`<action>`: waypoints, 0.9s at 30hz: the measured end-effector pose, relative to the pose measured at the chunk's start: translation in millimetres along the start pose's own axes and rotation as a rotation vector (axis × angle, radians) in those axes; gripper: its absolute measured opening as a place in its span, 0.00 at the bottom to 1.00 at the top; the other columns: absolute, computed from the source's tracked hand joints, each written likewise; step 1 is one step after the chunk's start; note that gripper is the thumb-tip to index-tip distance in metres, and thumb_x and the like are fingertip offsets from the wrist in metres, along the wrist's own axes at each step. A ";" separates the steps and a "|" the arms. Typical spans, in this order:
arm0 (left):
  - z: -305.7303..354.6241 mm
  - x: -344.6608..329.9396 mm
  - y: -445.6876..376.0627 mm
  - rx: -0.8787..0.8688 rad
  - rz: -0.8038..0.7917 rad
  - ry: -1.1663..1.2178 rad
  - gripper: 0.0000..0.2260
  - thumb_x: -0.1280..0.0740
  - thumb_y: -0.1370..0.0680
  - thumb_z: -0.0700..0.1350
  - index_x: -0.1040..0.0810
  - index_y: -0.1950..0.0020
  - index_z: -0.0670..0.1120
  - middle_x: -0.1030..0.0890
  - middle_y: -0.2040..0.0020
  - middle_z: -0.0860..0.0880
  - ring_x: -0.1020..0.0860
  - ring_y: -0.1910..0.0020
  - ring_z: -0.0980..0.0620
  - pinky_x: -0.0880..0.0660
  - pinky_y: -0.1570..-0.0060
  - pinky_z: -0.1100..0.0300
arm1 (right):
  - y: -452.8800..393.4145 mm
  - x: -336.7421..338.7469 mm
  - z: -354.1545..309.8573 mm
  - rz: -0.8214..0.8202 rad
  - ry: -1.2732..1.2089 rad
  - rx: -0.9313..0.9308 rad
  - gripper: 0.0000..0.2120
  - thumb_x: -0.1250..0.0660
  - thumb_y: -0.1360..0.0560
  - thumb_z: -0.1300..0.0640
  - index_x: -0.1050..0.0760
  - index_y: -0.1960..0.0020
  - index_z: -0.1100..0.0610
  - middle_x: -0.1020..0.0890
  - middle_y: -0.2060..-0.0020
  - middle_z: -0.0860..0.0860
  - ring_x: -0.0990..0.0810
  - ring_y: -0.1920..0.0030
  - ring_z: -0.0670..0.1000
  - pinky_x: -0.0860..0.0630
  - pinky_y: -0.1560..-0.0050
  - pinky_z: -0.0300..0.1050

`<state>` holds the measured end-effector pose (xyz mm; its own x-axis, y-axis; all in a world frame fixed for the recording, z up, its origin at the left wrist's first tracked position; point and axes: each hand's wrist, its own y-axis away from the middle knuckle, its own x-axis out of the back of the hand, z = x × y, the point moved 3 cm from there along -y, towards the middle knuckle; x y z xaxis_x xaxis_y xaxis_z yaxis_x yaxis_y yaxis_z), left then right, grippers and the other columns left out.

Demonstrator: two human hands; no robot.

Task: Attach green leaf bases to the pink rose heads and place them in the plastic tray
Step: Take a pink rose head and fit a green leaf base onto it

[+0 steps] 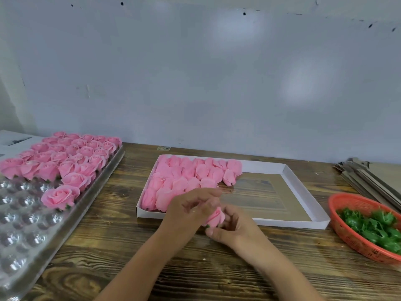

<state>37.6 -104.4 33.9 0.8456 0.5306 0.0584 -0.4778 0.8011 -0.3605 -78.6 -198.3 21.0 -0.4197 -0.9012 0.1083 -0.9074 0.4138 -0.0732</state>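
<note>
Both my hands meet over the wooden table in front of the white box. A pink rose head (216,217) sits between them, with a bit of green leaf base (207,226) showing at its lower end. My left hand (191,208) grips the rose from the left and above. My right hand (233,228) pinches it from below and the right. The clear plastic tray (28,227) lies at the left, its far rows filled with several finished roses (71,157). Loose rose heads (184,181) fill the left part of the white box (303,192).
An orange basket (347,203) with several green leaf bases (373,227) stands at the right edge. Flat cardboard pieces (368,174) are stacked behind it. A grey wall rises just past the table's far edge. Newspaper (17,140) lies at the far left.
</note>
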 end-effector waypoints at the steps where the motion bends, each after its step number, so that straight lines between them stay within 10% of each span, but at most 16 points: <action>1: -1.3 -1.5 0.8 0.009 -0.015 -0.008 0.11 0.30 0.26 0.57 0.13 0.52 0.53 0.15 0.45 0.52 0.17 0.44 0.51 0.20 0.44 0.49 | 0.4 -1.5 -1.8 -0.016 0.034 0.027 0.17 0.28 0.27 0.65 0.20 0.41 0.50 0.14 0.53 0.51 0.20 0.53 0.54 0.21 0.51 0.42; 6: -3.5 -7.0 2.9 0.059 -0.147 -0.061 0.08 0.30 0.25 0.55 0.14 0.50 0.57 0.14 0.47 0.53 0.16 0.49 0.52 0.21 0.62 0.65 | 1.1 -6.1 -9.6 -0.056 0.153 0.122 0.25 0.29 0.27 0.67 0.23 0.36 0.45 0.15 0.53 0.44 0.18 0.51 0.45 0.24 0.49 0.35; 12: -7.9 -8.7 2.6 0.089 -0.198 -0.167 0.17 0.27 0.30 0.60 0.21 0.42 0.67 0.19 0.42 0.65 0.23 0.40 0.65 0.27 0.48 0.75 | 0.5 0.2 -5.3 0.076 0.116 0.119 0.20 0.28 0.28 0.65 0.22 0.39 0.50 0.15 0.48 0.46 0.16 0.47 0.46 0.22 0.48 0.36; 16: -8.0 -5.3 0.7 0.098 -0.120 -0.132 0.27 0.24 0.34 0.63 0.27 0.36 0.71 0.23 0.37 0.67 0.24 0.37 0.62 0.22 0.43 0.65 | 0.7 3.4 -6.0 0.185 0.114 0.100 0.17 0.26 0.28 0.64 0.21 0.43 0.49 0.14 0.51 0.45 0.16 0.51 0.44 0.21 0.51 0.36; 24: 0.3 -7.9 3.3 0.015 -0.094 0.013 0.12 0.29 0.25 0.61 0.13 0.50 0.56 0.14 0.49 0.50 0.16 0.49 0.47 0.18 0.52 0.39 | 3.5 -7.4 -11.7 0.124 0.307 0.174 0.22 0.26 0.31 0.64 0.21 0.54 0.36 0.17 0.61 0.39 0.19 0.59 0.41 0.26 0.59 0.30; 27: 2.0 -8.4 3.3 0.012 -0.082 0.021 0.08 0.28 0.25 0.56 0.13 0.51 0.56 0.14 0.49 0.50 0.16 0.49 0.48 0.17 0.57 0.54 | 4.6 -7.0 -12.8 0.112 0.304 0.175 0.21 0.26 0.31 0.64 0.22 0.56 0.36 0.18 0.63 0.39 0.20 0.60 0.39 0.27 0.59 0.29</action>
<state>28.4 -105.7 34.1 0.8868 0.4571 0.0682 -0.4090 0.8450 -0.3444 -80.1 -188.5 32.6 -0.5273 -0.7612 0.3774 -0.8491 0.4558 -0.2670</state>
